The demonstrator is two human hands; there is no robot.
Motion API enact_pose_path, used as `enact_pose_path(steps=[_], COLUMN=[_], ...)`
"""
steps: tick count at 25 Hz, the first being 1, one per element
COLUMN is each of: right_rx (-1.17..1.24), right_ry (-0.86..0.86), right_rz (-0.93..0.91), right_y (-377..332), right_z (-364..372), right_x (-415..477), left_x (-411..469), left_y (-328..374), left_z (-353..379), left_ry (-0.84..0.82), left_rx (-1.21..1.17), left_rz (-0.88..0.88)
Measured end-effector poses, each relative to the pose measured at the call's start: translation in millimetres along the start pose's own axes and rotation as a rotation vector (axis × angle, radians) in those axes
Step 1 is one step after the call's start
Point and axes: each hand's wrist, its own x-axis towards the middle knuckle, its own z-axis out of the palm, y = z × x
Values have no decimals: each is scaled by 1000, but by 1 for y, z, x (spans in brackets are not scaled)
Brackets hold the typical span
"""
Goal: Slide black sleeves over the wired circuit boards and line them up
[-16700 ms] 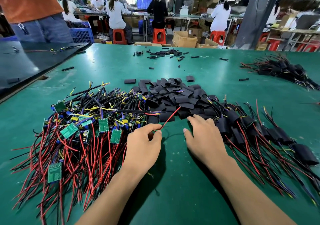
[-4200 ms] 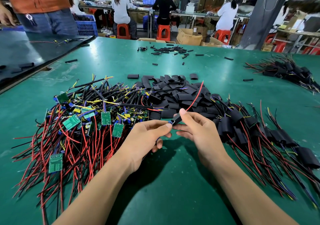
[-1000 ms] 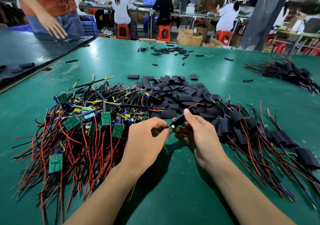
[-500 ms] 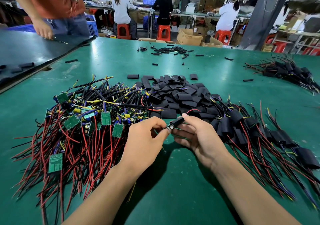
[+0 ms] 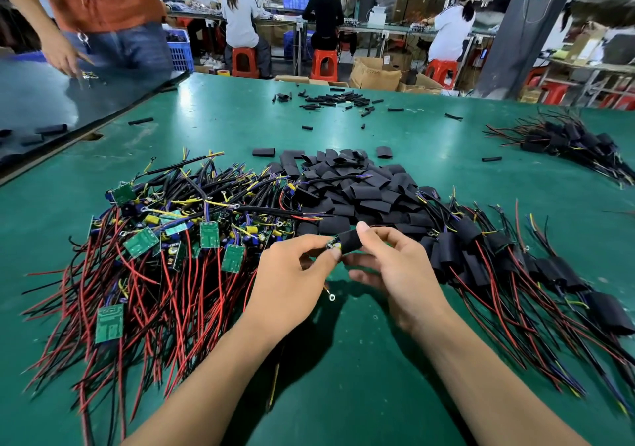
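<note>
Black sleeve in mid-fit: a worker's left hand pinches the exposed end of a wired circuit board while the right hand grips the sleeve between thumb and fingers, just above the green counter. The hands are close together, almost touching, both clamped on the same piece. Most of the board appears to be inside the sleeve, with only a small end showing at the left opening. A wire with a ring terminal hangs below the left hand. On this showing, the sleeve needs only a last nudge before the piece can join the others.

To the worker's right, a row of sleeved boards lies fanned out on the counter, roughly lined up, red and black wires trailing toward the near edge. A further heap of sleeved pieces sits at the far right. To the left waits a large tangle of bare green boards, and a pile of empty sleeves lies between the two groups, just beyond the hands. The bare tangle looks at least as large as the finished row, so the job seems halfway at best, with many boards left to cover.
</note>
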Motion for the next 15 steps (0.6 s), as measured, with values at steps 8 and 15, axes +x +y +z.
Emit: enact_pose_path(steps=[8, 15], right_rx=[-74, -138], right_ry=[-193, -263], right_rz=[-43, -30], right_y=[-9, -8], right_z=[-5, -11], right_x=[-1, 3], left_x=[4, 5], left_y=[3, 0], left_z=[-6, -7], left_ry=[-81, -90], left_rx=[-347, -323], left_rz=[-197, -209])
